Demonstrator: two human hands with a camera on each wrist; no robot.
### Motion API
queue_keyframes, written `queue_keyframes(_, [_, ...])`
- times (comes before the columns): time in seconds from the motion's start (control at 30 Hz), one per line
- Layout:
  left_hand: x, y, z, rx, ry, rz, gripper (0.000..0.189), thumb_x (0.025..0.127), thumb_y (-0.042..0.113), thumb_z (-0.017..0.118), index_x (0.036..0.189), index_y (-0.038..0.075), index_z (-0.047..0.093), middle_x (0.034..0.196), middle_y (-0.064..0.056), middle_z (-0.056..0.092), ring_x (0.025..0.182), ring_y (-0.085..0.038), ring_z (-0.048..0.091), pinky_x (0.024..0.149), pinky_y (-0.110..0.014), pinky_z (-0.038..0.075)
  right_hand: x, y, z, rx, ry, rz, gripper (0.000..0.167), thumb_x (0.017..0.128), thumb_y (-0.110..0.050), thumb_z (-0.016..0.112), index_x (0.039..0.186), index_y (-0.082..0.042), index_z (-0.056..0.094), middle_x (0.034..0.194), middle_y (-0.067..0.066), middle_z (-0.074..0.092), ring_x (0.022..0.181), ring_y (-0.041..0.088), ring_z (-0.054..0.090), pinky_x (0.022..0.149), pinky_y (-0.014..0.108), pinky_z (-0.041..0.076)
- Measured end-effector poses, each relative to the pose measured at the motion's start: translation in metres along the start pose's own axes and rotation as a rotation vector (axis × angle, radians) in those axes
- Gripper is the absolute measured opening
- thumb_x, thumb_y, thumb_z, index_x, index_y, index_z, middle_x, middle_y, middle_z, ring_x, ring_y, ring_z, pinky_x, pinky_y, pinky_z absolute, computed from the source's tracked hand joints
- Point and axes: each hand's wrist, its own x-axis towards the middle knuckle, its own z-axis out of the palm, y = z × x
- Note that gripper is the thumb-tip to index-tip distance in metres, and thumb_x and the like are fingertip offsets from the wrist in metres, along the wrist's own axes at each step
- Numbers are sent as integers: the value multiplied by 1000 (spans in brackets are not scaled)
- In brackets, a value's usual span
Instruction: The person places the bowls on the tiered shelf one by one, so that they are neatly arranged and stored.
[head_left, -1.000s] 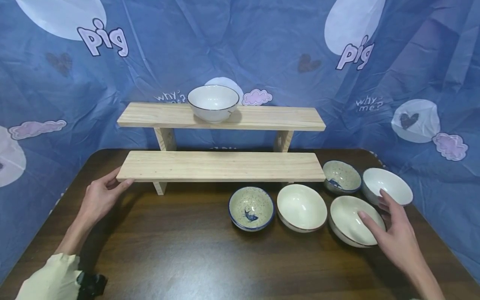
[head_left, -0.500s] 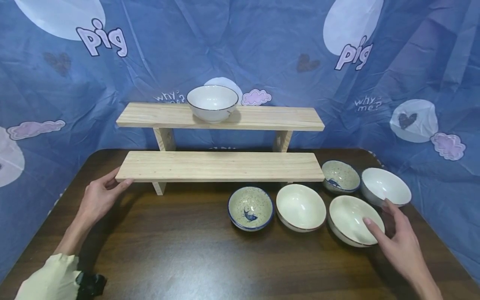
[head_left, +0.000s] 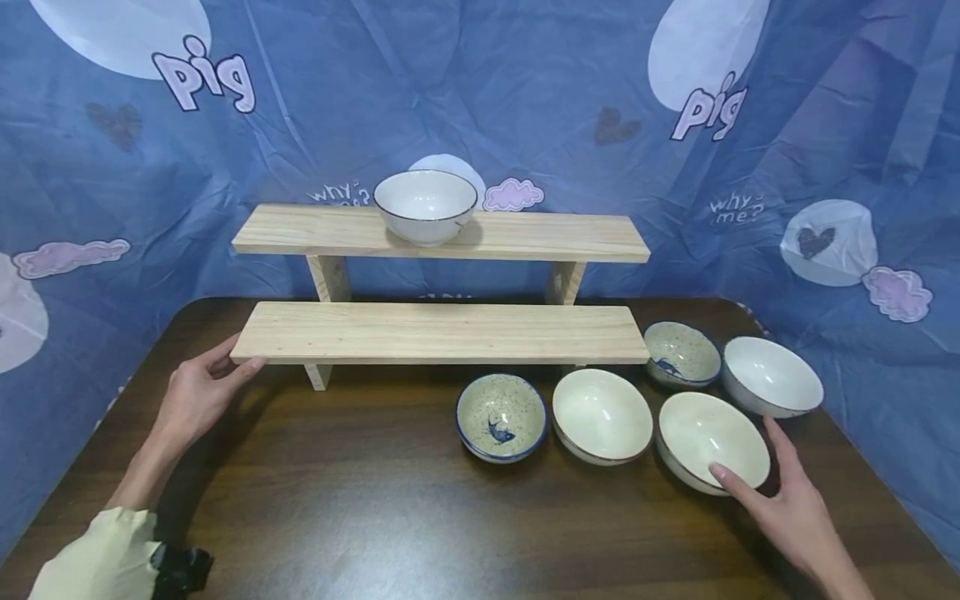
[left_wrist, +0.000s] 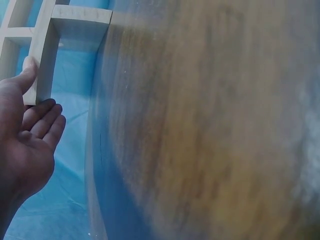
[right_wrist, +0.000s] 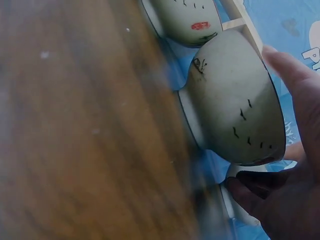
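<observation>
My left hand (head_left: pixel 198 396) grips the left end of the lower wooden shelf board (head_left: pixel 442 333), thumb at its front edge. In the left wrist view the thumb lies on one side of the board and the fingers are around its end. My right hand (head_left: pixel 795 508) holds the rightmost cream bowl (head_left: pixel 705 433) at its right side, thumb at the near rim and index finger beside the far right rim. In the right wrist view the bowl's outside shows small dark marks, with the other fingers (right_wrist: pixel 245 192) curled low beside it. The bowl stands upright on the table.
Left of it stand another cream bowl (head_left: pixel 602 417) and a speckled blue-rimmed bowl (head_left: pixel 480 408). Behind are a second speckled bowl (head_left: pixel 686 354) and a white bowl (head_left: pixel 772 375). A dark-rimmed white bowl (head_left: pixel 426 229) sits on the upper shelf board (head_left: pixel 555 236).
My right hand has drawn back from over the white bowl's near edge and come down around the right side of the cream bowl. My left hand stays on the shelf.
</observation>
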Motion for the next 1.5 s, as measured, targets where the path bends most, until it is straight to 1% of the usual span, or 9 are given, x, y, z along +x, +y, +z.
queue_keyframes(0.37, [0, 2, -1, 5, -13, -12, 69, 104, 39, 64, 153, -6, 43, 136, -34, 57, 121, -52, 60, 70, -8, 39, -6, 5, 6, 24, -38, -19, 114, 93, -35, 78, 165, -7, -5, 164, 37, 7, 143, 65, 18, 107, 76, 18])
queue_keyframes(0.73, [0, 2, -1, -6, -19, -16, 70, 104, 40, 64, 154, -5, 42, 137, -34, 56, 122, -52, 58, 69, -6, 37, -6, 0, 11, 19, -72, 60, 123, 91, -40, 80, 163, -5, -13, 165, 34, -4, 148, 60, 10, 112, 72, 15])
queue_keyframes(0.97, [0, 2, 0, -9, -20, -18, 71, 104, 40, 64, 154, -6, 42, 137, -34, 56, 122, -52, 59, 69, -7, 38, -9, 1, 15, 75, -42, 17, 124, 90, -35, 83, 162, -4, -13, 166, 32, -5, 150, 56, 6, 117, 64, 7])
queue_keyframes(1.07, [1, 2, 0, 0, -18, -24, 72, 104, 41, 64, 154, -5, 42, 137, -33, 56, 122, -52, 59, 75, -17, 49, -11, 2, 17, 80, -17, 11, 122, 89, -35, 83, 163, -5, -10, 166, 31, -3, 150, 56, 9, 118, 61, 7])
queue_keyframes(1.13, [1, 3, 1, 5, -17, -28, 72, 104, 41, 64, 154, -5, 42, 138, -33, 56, 122, -51, 59, 82, -33, 54, -12, 2, 17, 83, -1, 12, 122, 89, -34, 84, 163, -6, -8, 166, 31, 0, 149, 56, 11, 118, 60, 8])
queue_keyframes(1.2, [1, 3, 1, 11, -17, -30, 71, 104, 41, 63, 154, -5, 42, 138, -33, 56, 122, -51, 59, 87, -50, 52, -12, 2, 18, 83, 12, 19, 122, 88, -34, 85, 164, -8, -6, 167, 30, 3, 149, 56, 14, 118, 59, 9])
queue_keyframes(1.3, [0, 3, 1, 10, -16, -31, 71, 105, 41, 62, 154, -5, 41, 138, -33, 55, 123, -52, 59, 91, -61, 46, -12, 1, 18, 81, 28, 29, 121, 87, -35, 86, 164, -8, -4, 167, 30, 6, 148, 55, 17, 118, 58, 10])
queue_keyframes(1.4, [0, 4, 1, 13, -16, -29, 71, 104, 41, 63, 154, -5, 42, 138, -33, 56, 122, -52, 59, 90, -56, 49, -12, -1, 18, 81, 40, 36, 120, 86, -35, 86, 165, -9, -1, 167, 30, 8, 149, 53, 19, 119, 55, 11])
queue_keyframes(1.5, [0, 3, 0, 13, -14, -26, 71, 104, 41, 64, 154, -5, 43, 137, -33, 57, 122, -51, 59, 83, -31, 53, -13, -2, 17, 77, 48, 42, 120, 85, -33, 88, 165, -8, 2, 166, 29, 11, 149, 52, 20, 119, 52, 12])
